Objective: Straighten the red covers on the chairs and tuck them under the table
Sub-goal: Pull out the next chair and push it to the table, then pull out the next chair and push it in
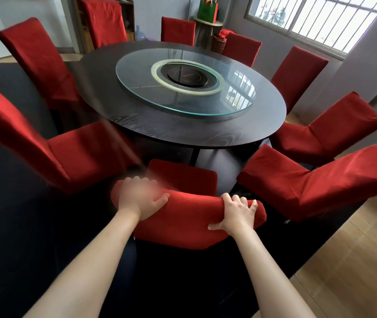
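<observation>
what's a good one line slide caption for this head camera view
Both hands, left hand and right hand, grip the top of the nearest red-covered chair facing the round dark table.

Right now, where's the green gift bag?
Head view, far side of the room: the green gift bag stands on a round side stand left of the window, behind the far chairs.
</observation>
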